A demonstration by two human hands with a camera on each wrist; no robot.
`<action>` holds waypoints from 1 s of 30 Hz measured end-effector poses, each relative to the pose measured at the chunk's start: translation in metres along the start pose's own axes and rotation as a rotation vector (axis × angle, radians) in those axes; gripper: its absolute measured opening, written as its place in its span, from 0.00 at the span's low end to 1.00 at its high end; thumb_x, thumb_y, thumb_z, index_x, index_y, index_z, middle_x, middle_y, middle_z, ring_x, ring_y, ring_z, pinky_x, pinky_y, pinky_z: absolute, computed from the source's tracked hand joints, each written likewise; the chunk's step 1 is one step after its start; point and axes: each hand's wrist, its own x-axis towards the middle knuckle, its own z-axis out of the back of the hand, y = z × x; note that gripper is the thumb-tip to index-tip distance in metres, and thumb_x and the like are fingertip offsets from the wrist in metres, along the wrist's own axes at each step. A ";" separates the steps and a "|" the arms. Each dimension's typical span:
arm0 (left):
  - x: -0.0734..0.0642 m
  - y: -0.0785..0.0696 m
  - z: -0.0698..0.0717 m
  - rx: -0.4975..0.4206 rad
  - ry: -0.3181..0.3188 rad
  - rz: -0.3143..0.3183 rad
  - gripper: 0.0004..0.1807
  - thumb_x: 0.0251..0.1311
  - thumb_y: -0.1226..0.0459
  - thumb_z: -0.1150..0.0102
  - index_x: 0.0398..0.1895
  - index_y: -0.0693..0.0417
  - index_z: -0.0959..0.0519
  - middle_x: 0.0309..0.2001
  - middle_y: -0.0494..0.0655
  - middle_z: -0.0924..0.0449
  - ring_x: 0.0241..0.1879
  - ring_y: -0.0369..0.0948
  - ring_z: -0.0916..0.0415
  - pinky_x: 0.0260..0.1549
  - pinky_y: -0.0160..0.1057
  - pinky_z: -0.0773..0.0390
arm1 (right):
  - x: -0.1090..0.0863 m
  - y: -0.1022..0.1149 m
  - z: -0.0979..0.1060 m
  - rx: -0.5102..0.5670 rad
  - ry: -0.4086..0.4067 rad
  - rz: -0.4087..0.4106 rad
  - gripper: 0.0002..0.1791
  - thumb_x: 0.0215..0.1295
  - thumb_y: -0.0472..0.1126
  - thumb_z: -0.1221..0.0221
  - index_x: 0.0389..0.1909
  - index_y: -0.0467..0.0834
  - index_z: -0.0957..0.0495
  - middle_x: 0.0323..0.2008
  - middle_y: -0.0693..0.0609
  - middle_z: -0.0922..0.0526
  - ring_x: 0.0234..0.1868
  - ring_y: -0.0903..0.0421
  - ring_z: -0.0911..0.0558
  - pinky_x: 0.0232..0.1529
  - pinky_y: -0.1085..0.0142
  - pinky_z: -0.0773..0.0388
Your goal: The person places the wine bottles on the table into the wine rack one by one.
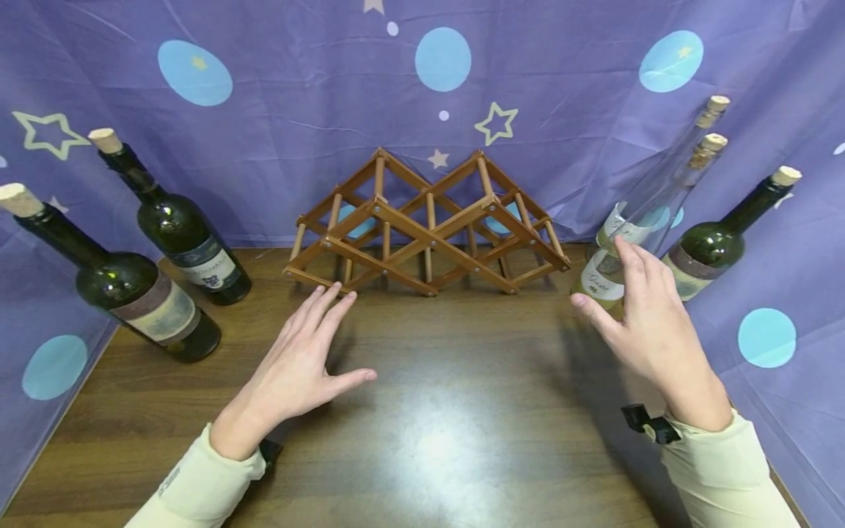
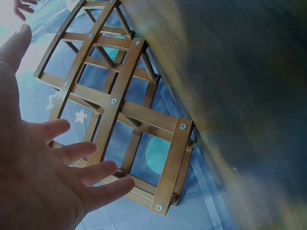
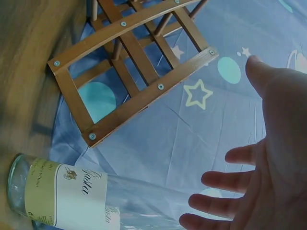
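Note:
A wooden lattice wine rack (image 1: pixel 429 242) stands unfolded at the back of the table, with no bottles in it. My left hand (image 1: pixel 290 367) hovers with spread fingers in front of the rack's left end, holding nothing. In the left wrist view, that hand's fingers (image 2: pixel 103 172) overlap the lattice. Over on the right, my right hand (image 1: pixel 656 323) has its thumb apart from its fingers and grips nothing. It is nearest to the front clear bottle (image 1: pixel 604 275), partly covering it in the head view. The bottle's white label (image 3: pixel 81 191) shows in the right wrist view.
Two dark green wine bottles, a front one (image 1: pixel 158 301) and a rear one (image 1: pixel 198 246), stand corked at left. Behind my right hand are another clear corked bottle (image 1: pixel 623 224) and a dark green one (image 1: pixel 706 246). A purple patterned cloth (image 1: pixel 297 95) encloses the wooden table (image 1: pixel 422 359).

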 end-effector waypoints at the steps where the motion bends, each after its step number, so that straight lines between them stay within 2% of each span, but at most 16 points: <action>1: 0.000 0.000 0.000 -0.009 -0.001 -0.001 0.66 0.51 0.27 0.29 0.87 0.43 0.48 0.85 0.52 0.50 0.82 0.60 0.55 0.75 0.68 0.46 | 0.001 -0.001 0.001 0.003 -0.019 0.003 0.54 0.69 0.61 0.32 0.85 0.41 0.47 0.77 0.31 0.38 0.76 0.28 0.40 0.77 0.36 0.46; 6: 0.001 0.000 0.000 -0.045 -0.006 -0.013 0.64 0.53 0.29 0.29 0.87 0.44 0.47 0.84 0.50 0.48 0.82 0.59 0.52 0.74 0.67 0.44 | 0.006 -0.003 0.003 0.021 -0.131 0.000 0.52 0.68 0.57 0.30 0.83 0.39 0.44 0.75 0.31 0.35 0.73 0.28 0.37 0.77 0.38 0.46; 11: 0.001 0.000 -0.001 -0.063 -0.012 -0.029 0.63 0.53 0.30 0.29 0.86 0.46 0.44 0.83 0.51 0.46 0.81 0.59 0.49 0.74 0.67 0.42 | 0.012 -0.004 0.005 0.036 -0.228 -0.082 0.51 0.68 0.59 0.32 0.82 0.40 0.43 0.73 0.32 0.34 0.73 0.30 0.37 0.71 0.32 0.41; 15: 0.001 0.001 -0.002 -0.072 -0.008 -0.034 0.62 0.54 0.30 0.29 0.85 0.47 0.43 0.83 0.52 0.45 0.80 0.60 0.48 0.73 0.67 0.41 | 0.017 -0.007 0.005 0.044 -0.299 -0.128 0.51 0.68 0.61 0.32 0.82 0.39 0.43 0.73 0.32 0.34 0.73 0.31 0.37 0.72 0.34 0.41; 24: 0.001 0.003 -0.006 -0.059 0.017 -0.012 0.62 0.55 0.28 0.32 0.84 0.50 0.42 0.84 0.51 0.46 0.81 0.59 0.49 0.73 0.67 0.41 | 0.033 -0.012 0.004 0.048 -0.390 -0.230 0.50 0.69 0.60 0.33 0.82 0.41 0.44 0.71 0.33 0.34 0.73 0.36 0.35 0.72 0.35 0.38; 30: -0.001 0.004 -0.010 -0.014 0.052 0.019 0.62 0.54 0.27 0.32 0.85 0.47 0.43 0.84 0.51 0.49 0.82 0.59 0.52 0.72 0.70 0.40 | 0.044 -0.014 0.005 0.054 -0.420 -0.300 0.48 0.71 0.61 0.37 0.82 0.43 0.45 0.70 0.36 0.33 0.68 0.37 0.29 0.62 0.33 0.32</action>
